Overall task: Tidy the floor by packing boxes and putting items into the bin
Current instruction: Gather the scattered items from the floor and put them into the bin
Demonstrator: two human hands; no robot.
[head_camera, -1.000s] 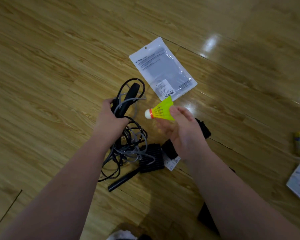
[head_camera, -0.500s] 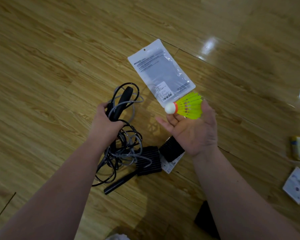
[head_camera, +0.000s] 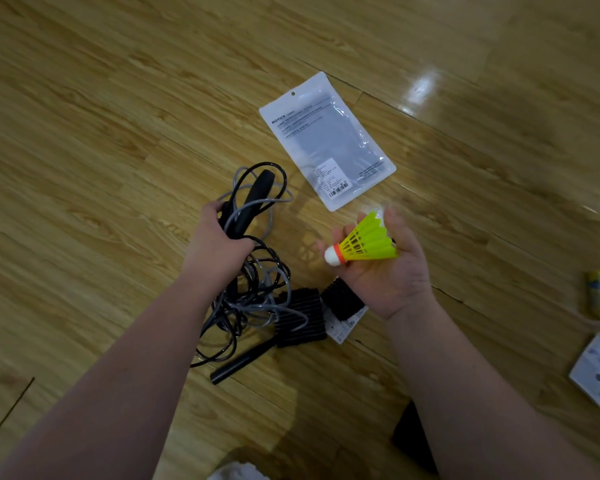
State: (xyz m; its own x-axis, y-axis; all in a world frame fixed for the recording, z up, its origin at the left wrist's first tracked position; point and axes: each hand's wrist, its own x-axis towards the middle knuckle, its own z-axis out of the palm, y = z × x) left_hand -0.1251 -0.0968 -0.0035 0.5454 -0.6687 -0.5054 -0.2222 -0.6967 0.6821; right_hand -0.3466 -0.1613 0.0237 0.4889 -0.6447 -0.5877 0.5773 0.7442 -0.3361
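Yellow-green plastic, the shuttlecock (head_camera: 364,245) lies across the upturned palm of my right hand (head_camera: 385,275). Its long axis runs roughly side to side. The white cork nose with its orange band points toward my left hand (head_camera: 219,244), and the open skirt faces out to my right. My fingers (head_camera: 392,218) curl loosely up behind the skirt and my thumb sits near the cork, so I am cradling it rather than squeezing it.

My left hand is closed round one black handle (head_camera: 253,199) of a skipping rope (head_camera: 257,296) together with a few loops of its cord. The rest of the tangle hangs down to the wooden floor (head_camera: 84,133), where the other handle (head_camera: 243,362) lies flat.

Two black ribbed pieces (head_camera: 300,318) sit on the floor just beside the cord and below my right hand. A flat plastic pouch (head_camera: 326,140) lies beyond both hands, nearer the right one. A small white packet (head_camera: 596,372) lies well apart at the right edge.

No bin shows, so I cannot tell which way to carry. I judge both hands are loaded, and the trailing rope needs gathering before I move, or the handle on the floor will drag.
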